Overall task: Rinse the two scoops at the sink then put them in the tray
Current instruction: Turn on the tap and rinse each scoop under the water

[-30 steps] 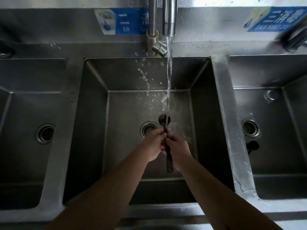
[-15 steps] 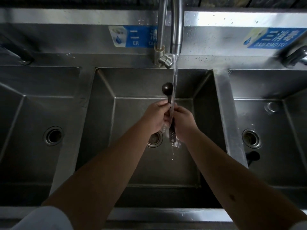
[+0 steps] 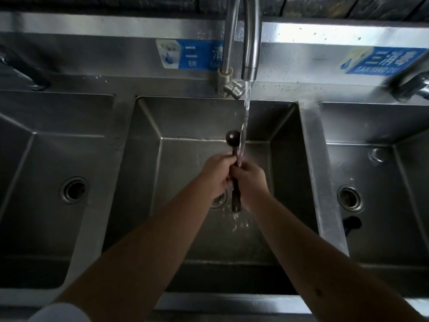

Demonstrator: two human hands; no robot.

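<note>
Centre of frame, middle basin (image 3: 148,182). One scoop (image 3: 234,138) is visible: its round bowl stands above the hands, its handle end shows below them, so its long axis runs up and down the frame. Whether a second scoop lies against the first inside the grip cannot be told. No tray is in view.

The left hand (image 3: 217,174) and right hand (image 3: 251,180) meet at centre frame, both closed around the middle of the handle, left hand on the left side, right hand on the right. The hands touch each other. Neither is clearly nearer; both already hold the scoop.

The stream (image 3: 245,117) falls from the tap (image 3: 250,47) at upper centre and lands just right of the bowl, on the handle at the top of the right hand. The bowl itself lies just left of the stream. Judgement: rinsing is in progress, and wetting the bowl calls for a small shift of the scoop toward frame right.

Count: three basins, three drains, two blue labels, one running tap in full, parts of two more at the frame's left and right edges. A dark object in the right basin is not identifiable.
</note>
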